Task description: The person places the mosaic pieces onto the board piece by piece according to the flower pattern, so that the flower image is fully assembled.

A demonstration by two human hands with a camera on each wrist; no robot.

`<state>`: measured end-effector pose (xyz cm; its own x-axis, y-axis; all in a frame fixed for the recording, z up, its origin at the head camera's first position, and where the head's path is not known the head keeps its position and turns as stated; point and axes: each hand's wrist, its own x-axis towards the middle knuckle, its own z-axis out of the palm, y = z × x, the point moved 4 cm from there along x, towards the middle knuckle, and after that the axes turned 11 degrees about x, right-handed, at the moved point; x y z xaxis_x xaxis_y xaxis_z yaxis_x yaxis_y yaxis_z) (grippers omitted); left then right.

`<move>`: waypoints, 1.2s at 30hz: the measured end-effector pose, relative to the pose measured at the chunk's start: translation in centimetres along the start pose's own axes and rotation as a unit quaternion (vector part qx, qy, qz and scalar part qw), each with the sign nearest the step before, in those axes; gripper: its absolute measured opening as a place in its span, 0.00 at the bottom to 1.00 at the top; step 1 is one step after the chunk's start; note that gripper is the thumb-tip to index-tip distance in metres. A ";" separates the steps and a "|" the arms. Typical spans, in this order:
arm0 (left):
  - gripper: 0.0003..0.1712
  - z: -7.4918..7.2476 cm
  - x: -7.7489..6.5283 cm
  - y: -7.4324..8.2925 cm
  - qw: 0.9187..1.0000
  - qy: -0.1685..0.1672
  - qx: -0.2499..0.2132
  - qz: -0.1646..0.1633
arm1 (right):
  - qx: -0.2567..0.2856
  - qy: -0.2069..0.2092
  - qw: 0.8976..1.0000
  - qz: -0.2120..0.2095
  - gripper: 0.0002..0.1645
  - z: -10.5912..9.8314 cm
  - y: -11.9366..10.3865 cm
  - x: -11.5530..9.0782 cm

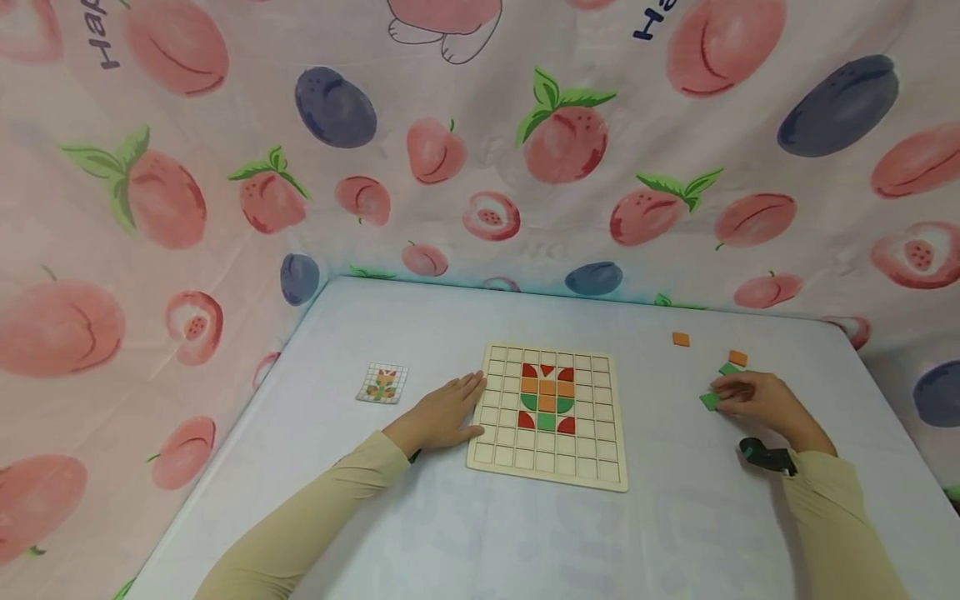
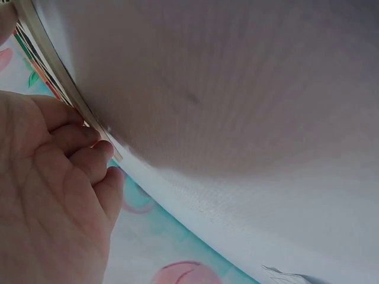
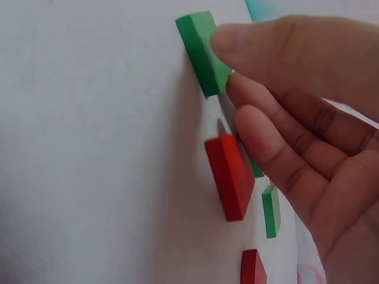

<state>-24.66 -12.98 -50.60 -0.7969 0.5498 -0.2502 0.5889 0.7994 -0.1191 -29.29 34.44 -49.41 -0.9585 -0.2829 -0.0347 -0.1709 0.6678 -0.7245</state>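
A wooden grid board [image 1: 487, 457] lies on the table, with red, orange and green tiles set in its middle squares. My left hand [image 1: 444, 414] rests at the board's left edge, its fingertips and thumb touching the rim; the left wrist view shows its fingers [image 2: 89, 151] along that edge. Off to the right of the board, my right hand [image 1: 765, 404] pinches a green tile [image 3: 201, 53] between thumb and fingers. Below that tile in the right wrist view are a red tile [image 3: 228, 177], another green tile [image 3: 271, 211] and a second red tile [image 3: 253, 269].
Left of the board lies a small card [image 1: 382, 383] printed with a coloured grid pattern. Two orange tiles, one farther left [image 1: 681, 339] and one [image 1: 738, 358] beside a green tile [image 1: 728, 368], lie beyond my right hand. A fruit-print cloth [image 1: 465, 275] hangs around the table.
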 end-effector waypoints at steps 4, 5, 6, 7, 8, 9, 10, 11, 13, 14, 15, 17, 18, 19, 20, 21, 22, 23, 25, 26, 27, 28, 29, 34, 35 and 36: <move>0.47 -0.1 0.0 0.0 1.000 -0.002 -0.001 -0.001 | -0.005 -0.029 1.000 0.005 0.21 0.2 -0.3 0.0; 0.47 -0.1 0.0 0.0 1.000 -0.001 -0.003 0.000 | -0.006 -0.035 0.999 0.004 0.20 0.3 -0.4 0.0; 0.47 -0.2 0.0 0.0 1.000 -0.001 -0.002 0.000 | -0.006 -0.041 0.999 0.003 0.19 0.3 -0.5 0.0; 0.47 -0.2 0.0 0.0 1.000 -0.001 -0.003 -0.001 | -0.008 -0.047 0.999 -0.001 0.18 0.4 -0.6 0.0; 0.47 -0.2 0.0 0.0 1.000 -0.001 -0.002 -0.001 | -0.008 -0.051 0.999 -0.004 0.17 0.5 -0.7 0.1; 0.47 -0.3 -0.1 0.0 1.000 -0.002 -0.002 -0.001 | -0.010 -0.053 0.999 -0.006 0.17 0.5 -0.7 0.1; 0.47 -0.3 -0.1 0.0 1.000 -0.001 -0.002 -0.001 | -0.011 -0.052 0.999 -0.009 0.16 0.6 -0.8 0.2; 0.47 -0.3 -0.1 0.0 1.000 0.000 -0.002 -0.001 | -0.012 -0.052 0.998 -0.014 0.16 0.6 -0.8 0.2; 0.47 -0.4 -0.1 0.0 1.000 0.001 0.000 0.000 | -0.009 -0.049 0.998 -0.027 0.16 0.8 -0.8 0.4; 0.47 -0.4 -0.2 0.0 1.000 0.002 0.003 0.001 | -0.005 -0.047 0.998 -0.035 0.16 0.9 -0.9 0.4; 0.47 -0.4 -0.2 0.0 1.000 0.004 0.005 0.003 | -0.002 -0.044 0.998 -0.043 0.16 1.0 -0.9 0.5; 0.47 -0.4 -0.2 0.0 1.000 0.009 0.007 0.006 | 0.004 -0.039 0.997 -0.060 0.16 1.2 -1.0 0.5; 0.47 -0.4 -0.2 0.0 1.000 0.011 0.009 0.007 | 0.009 -0.037 0.997 -0.066 0.16 1.3 -1.1 0.5; 0.47 -0.3 -0.2 0.0 1.000 0.012 0.010 0.008 | 0.010 -0.035 0.997 -0.071 0.17 1.4 -1.1 0.6; 0.47 -0.3 -0.2 0.0 1.000 0.013 0.011 0.008 | 0.013 -0.036 0.997 -0.072 0.17 1.5 -1.1 0.6; 0.47 -0.3 -0.2 0.0 1.000 0.014 0.009 0.008 | 0.013 -0.034 0.997 -0.069 0.17 1.6 -1.1 0.6; 0.47 -0.3 -0.2 0.0 1.000 0.014 0.009 0.008 | 0.011 -0.035 0.997 -0.066 0.18 1.6 -1.0 0.7; 0.47 -0.2 -0.2 0.1 1.000 0.014 0.006 0.008 | 0.009 -0.034 0.997 -0.061 0.18 1.6 -1.0 0.7; 0.47 -0.1 -0.2 0.1 1.000 0.013 0.004 0.008 | 0.007 -0.036 0.998 -0.050 0.18 1.6 -1.0 0.6; 0.47 -0.1 -0.2 0.1 1.000 0.012 0.002 0.008 | 0.005 -0.038 0.998 -0.045 0.18 1.6 -0.9 0.5; 0.47 -0.1 -0.2 0.1 1.000 0.012 0.001 0.008 | 0.002 -0.038 0.998 -0.041 0.18 1.6 -0.9 0.5; 0.47 0.0 -0.1 0.1 1.000 0.012 0.000 0.009 | 0.000 -0.038 0.999 -0.039 0.18 1.6 -0.9 0.5; 0.47 0.0 -0.1 0.1 1.000 0.011 -0.001 0.008 | 0.000 -0.038 0.999 -0.037 0.18 1.6 -0.9 0.4; 0.47 0.0 -0.1 0.0 1.000 0.011 -0.002 0.005 | -0.003 -0.036 0.999 -0.035 0.16 1.7 -1.0 0.4; 0.47 0.0 -0.1 0.0 1.000 0.011 -0.001 0.005 | -0.005 -0.035 0.999 -0.036 0.16 1.8 -1.1 0.5; 0.47 -0.1 -0.1 0.0 1.000 0.012 -0.002 0.006 | -0.006 -0.034 0.999 -0.037 0.16 1.8 -1.2 0.5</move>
<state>-24.57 -13.03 -50.51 -0.7934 0.5644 -0.2280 0.5973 0.7940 -0.1128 -29.12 32.29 -49.78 -0.9258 -0.3769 -0.0281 -0.2433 0.6511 -0.7189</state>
